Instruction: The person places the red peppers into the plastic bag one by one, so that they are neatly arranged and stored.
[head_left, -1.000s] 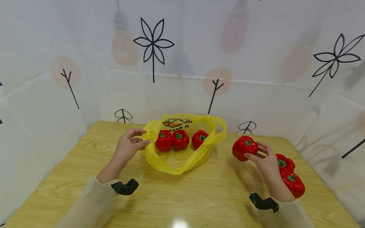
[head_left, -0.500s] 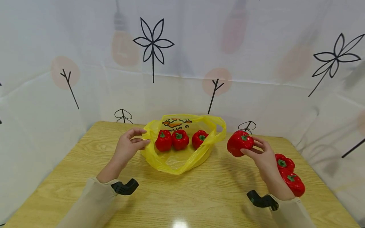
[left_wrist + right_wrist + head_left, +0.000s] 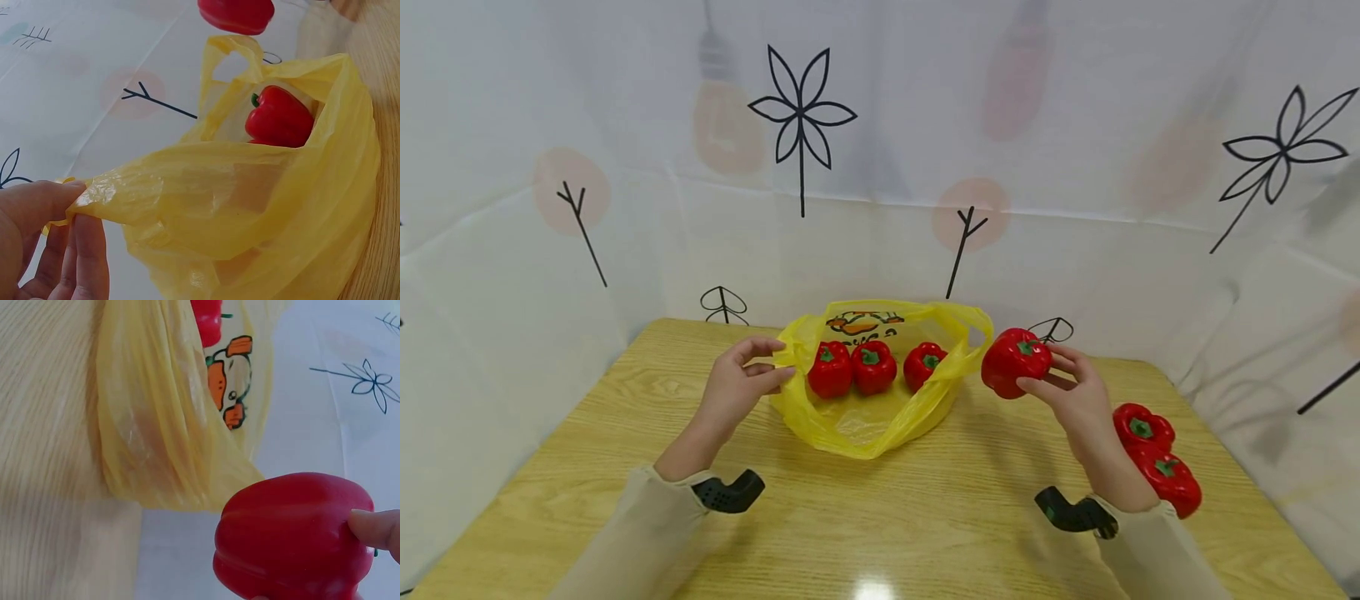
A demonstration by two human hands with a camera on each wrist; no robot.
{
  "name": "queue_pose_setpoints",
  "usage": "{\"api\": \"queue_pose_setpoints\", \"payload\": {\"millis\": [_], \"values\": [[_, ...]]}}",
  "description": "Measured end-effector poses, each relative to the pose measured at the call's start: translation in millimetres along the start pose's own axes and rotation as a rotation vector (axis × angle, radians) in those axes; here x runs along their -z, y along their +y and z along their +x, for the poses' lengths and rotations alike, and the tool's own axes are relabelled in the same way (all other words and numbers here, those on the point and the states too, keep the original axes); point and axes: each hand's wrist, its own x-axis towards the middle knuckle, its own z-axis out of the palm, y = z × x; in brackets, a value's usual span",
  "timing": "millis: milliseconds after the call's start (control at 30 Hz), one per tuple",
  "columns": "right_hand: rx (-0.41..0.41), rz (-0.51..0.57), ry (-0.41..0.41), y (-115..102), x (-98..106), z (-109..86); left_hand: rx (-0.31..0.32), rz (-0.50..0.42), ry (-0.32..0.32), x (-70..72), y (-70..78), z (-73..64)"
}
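Observation:
My left hand (image 3: 741, 377) pinches the left edge of a yellow plastic bag (image 3: 880, 437) between thumb and fingers, and the bag's mouth gapes wide. Inside it sit three red bell peppers, the left one (image 3: 830, 371), the middle one (image 3: 874, 368) and the right one (image 3: 922, 367), partly behind the bag's side. Just right of the bag, my right hand (image 3: 1078, 396) grips another red bell pepper (image 3: 1017, 363), raised above the table. The right wrist view shows the thumb on this pepper (image 3: 294, 534), with most of the other fingers hidden.
Two more red bell peppers, a rear one (image 3: 1142, 427) and a front one (image 3: 1167, 477), lie on the wooden table (image 3: 880, 517) beside my right forearm. A white patterned cloth (image 3: 880, 250) hangs behind the table.
My right hand has carried its bell pepper left and upward, closer to the bag's right side. The left hand, the bag and the other peppers look still.

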Motion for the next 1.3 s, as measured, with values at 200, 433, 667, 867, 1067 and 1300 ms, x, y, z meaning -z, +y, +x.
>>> {"api": "queue_pose_setpoints", "payload": {"millis": [200,433,667,867,1067,1300], "values": [[0.033,0.004,-0.035,-8,-8,-0.4,-0.004,-0.001,0.0,0.0,0.6,-0.5],[0.039,0.047,-0.075,-18,-18,-1.6,-0.004,0.002,0.001,0.4,-0.4,-0.5],[0.068,0.051,-0.096,-27,-29,0.5,0.003,-0.001,0.004,0.5,-0.2,-0.7],[0.077,0.07,-0.131,-32,-40,2.0,0.005,0.006,0.005,0.6,0.8,-1.5],[0.065,0.085,-0.157,-37,-51,3.7,0.004,0.007,0.006,0.4,1.2,-1.5],[0.077,0.091,-0.197,-41,-64,9.2,0.005,0.015,0.009,0.1,1.1,-0.7]]}}
